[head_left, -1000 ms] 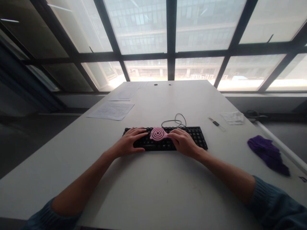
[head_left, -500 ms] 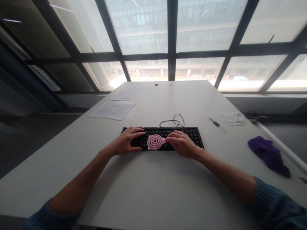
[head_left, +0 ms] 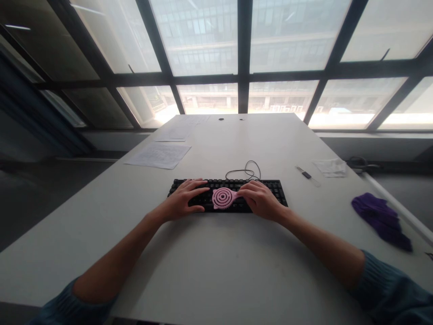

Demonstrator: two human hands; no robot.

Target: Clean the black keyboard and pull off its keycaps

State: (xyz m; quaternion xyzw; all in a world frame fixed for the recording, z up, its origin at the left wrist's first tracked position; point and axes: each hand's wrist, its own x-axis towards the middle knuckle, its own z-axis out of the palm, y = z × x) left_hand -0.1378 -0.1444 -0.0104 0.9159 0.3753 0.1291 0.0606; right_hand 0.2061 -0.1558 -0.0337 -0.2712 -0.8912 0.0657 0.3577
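A black keyboard (head_left: 241, 207) lies flat on the white table, its thin cable looped behind it. Over the keys is a pink hairbrush (head_left: 222, 197) with a round, ringed head and its bristles facing down. My right hand (head_left: 259, 198) is closed round the brush's handle, which my fingers mostly hide. On the keyboard's left part rests my left hand (head_left: 186, 198), fingers spread and stretched over the keys, holding nothing. The brush head is just right of its fingertips.
Printed paper sheets (head_left: 158, 155) lie at the left. To the right are a small black-handled tool (head_left: 306, 174), a white tissue (head_left: 329, 167) and a crumpled purple cloth (head_left: 380, 221) near the table's edge. Windows stand behind the table (head_left: 209, 266).
My right hand has shifted the pink hairbrush slightly to the right across the keys. My left hand has also slid a little to the right.
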